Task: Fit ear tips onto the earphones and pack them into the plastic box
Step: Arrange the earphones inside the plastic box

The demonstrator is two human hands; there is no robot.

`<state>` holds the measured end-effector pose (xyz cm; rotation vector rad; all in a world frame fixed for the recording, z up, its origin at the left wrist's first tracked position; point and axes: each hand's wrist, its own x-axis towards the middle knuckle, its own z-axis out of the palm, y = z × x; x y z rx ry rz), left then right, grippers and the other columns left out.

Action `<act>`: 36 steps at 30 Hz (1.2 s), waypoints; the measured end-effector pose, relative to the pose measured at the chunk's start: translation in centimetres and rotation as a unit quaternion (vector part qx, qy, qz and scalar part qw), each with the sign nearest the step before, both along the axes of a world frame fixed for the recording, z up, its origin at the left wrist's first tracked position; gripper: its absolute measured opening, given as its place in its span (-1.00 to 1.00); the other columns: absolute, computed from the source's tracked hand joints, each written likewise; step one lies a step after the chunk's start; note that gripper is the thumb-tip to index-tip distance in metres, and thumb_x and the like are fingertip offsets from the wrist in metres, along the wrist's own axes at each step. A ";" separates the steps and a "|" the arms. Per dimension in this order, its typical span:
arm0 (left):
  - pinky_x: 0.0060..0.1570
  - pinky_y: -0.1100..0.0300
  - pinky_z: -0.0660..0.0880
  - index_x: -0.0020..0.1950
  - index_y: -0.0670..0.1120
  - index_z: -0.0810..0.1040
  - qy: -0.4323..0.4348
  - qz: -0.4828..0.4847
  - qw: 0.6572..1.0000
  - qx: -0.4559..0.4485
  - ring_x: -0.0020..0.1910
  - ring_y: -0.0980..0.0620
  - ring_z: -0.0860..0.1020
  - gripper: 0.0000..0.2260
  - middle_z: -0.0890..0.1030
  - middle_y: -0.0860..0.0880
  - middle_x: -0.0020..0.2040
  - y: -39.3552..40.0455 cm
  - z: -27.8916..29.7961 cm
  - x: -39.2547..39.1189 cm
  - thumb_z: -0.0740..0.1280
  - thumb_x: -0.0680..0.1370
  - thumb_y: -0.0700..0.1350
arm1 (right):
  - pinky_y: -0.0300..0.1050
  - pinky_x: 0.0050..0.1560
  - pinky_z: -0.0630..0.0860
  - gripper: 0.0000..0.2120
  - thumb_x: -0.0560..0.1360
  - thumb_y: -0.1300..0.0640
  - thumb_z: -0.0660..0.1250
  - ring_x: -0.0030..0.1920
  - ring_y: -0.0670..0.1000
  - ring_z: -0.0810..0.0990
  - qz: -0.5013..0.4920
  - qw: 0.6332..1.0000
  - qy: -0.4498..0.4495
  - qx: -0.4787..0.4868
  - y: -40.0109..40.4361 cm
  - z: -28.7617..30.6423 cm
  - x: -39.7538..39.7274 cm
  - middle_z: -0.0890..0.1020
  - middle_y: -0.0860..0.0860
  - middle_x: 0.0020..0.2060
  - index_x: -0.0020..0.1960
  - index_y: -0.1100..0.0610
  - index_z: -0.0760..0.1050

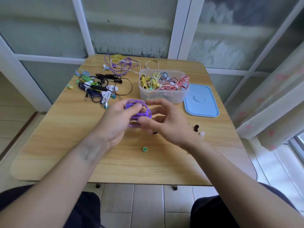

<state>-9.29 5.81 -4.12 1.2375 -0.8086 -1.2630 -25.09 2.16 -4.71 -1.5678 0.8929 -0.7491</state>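
A coiled purple earphone cable [144, 112] hangs above the middle of the wooden table [65, 132]. My left hand [118, 122] grips the coil, its fingers curled round the loops. My right hand [162, 124] pinches the coil's lower right side between thumb and fingers; the hand is blurred. The clear plastic box [164, 96] stands just behind the hands and holds several coiled earphones in yellow, grey and red-white. A green ear tip [144, 149] lies on the table below the hands. Black ear tips [196, 127] and a white ear tip [202, 134] lie to the right.
The box's blue lid [201, 101] lies flat right of the box. A tangle of green, black, white and dark blue earphones [97, 88] covers the left rear of the table, with purple and white ones [121, 65] and a yellow tape roll [117, 56] behind. Window frames stand beyond the table.
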 end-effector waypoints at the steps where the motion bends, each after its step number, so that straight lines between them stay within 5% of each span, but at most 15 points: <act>1: -0.29 0.02 0.62 0.10 -0.26 0.54 0.029 -0.011 0.999 0.012 -0.23 -0.12 0.62 -0.86 0.64 -0.24 -0.11 0.1 -0.5 -0.6 0.25 0.60 -0.25 | -0.04 -0.24 0.63 -0.61 0.44 0.18 0.53 -0.27 0.11 0.69 -0.020 1.000 0.001 -0.004 0.1 -0.4 -0.5 0.69 0.19 -0.07 0.22 0.19 0.53; 5: -0.14 0.06 0.61 0.19 -0.32 0.51 0.054 -0.052 0.997 0.009 -0.10 -0.14 0.62 -0.65 0.65 -0.27 0.00 0.7 -1.4 -1.5 0.40 0.47 -0.19 | -0.14 -0.23 0.61 -0.74 0.42 0.18 0.54 -0.29 0.04 0.66 -0.054 0.998 -0.015 0.018 0.0 -1.4 -2.6 0.71 0.18 -0.16 0.06 0.22 0.60; 10: -0.22 0.20 0.60 0.14 -0.24 0.50 0.035 -0.080 0.996 -0.013 -0.18 -0.03 0.64 -0.54 0.67 -0.20 -0.04 1.5 -1.9 -2.2 0.53 0.29 -0.28 | -0.11 0.05 0.61 -0.50 0.36 0.36 0.53 -0.11 0.05 0.63 0.035 0.998 -0.026 0.052 0.2 -1.0 -5.2 0.71 0.16 -0.05 0.26 0.21 0.51; 14: -0.31 0.17 0.61 0.09 -0.25 0.52 0.068 -0.100 0.993 0.015 -0.34 -0.07 0.59 -0.66 0.65 -0.22 -0.16 1.7 -1.8 -3.3 0.43 0.35 -0.22 | -0.24 -0.11 0.52 -0.61 0.36 0.25 0.54 -0.20 -0.04 0.56 0.024 0.999 -0.010 0.024 -0.1 -0.7 -6.2 0.71 0.03 -0.17 0.16 0.15 0.57; 18: -0.24 0.09 0.61 0.16 -0.26 0.51 0.071 -0.170 0.982 0.034 -0.27 -0.14 0.60 -0.62 0.62 -0.28 -0.12 1.7 -1.9 -3.1 0.48 0.38 -0.23 | -0.34 -0.21 0.48 -0.74 0.40 0.16 0.48 -0.21 -0.11 0.62 0.029 0.999 -0.014 0.012 0.1 -0.4 -6.8 0.70 0.07 -0.17 0.08 0.16 0.61; 22: -0.21 0.00 0.60 0.25 -0.23 0.49 0.067 -0.226 0.972 0.024 -0.24 -0.20 0.59 -0.51 0.62 -0.26 -0.05 2.1 -1.5 -3.0 0.48 0.37 -0.08 | -0.12 -0.21 0.58 -0.73 0.45 0.07 0.45 -0.22 0.11 0.67 0.063 0.997 0.031 -0.027 0.4 -0.3 -7.4 0.70 0.11 -0.08 0.13 0.10 0.63; 27: -0.49 0.19 0.43 0.13 -0.13 0.58 -0.061 -0.169 0.983 -0.024 -0.39 -0.05 0.48 -0.69 0.59 -0.13 -0.26 2.4 -1.8 -4.3 0.46 0.46 -0.02 | -0.17 -0.28 0.56 -0.71 0.44 0.07 0.46 -0.30 0.06 0.67 0.053 0.997 0.034 -0.048 0.9 0.0 -7.3 0.70 0.17 -0.17 0.11 0.17 0.66; 36: -0.45 0.24 0.41 0.05 -0.22 0.62 0.005 -0.087 0.996 -0.028 -0.35 -0.01 0.51 -0.77 0.65 -0.16 -0.18 2.0 -2.0 -4.6 0.33 0.49 -0.10 | -0.06 -0.15 0.66 -0.69 0.38 0.19 0.45 -0.21 0.11 0.72 -0.017 0.998 -0.058 0.025 0.1 1.0 -8.3 0.71 0.22 -0.15 0.10 0.25 0.58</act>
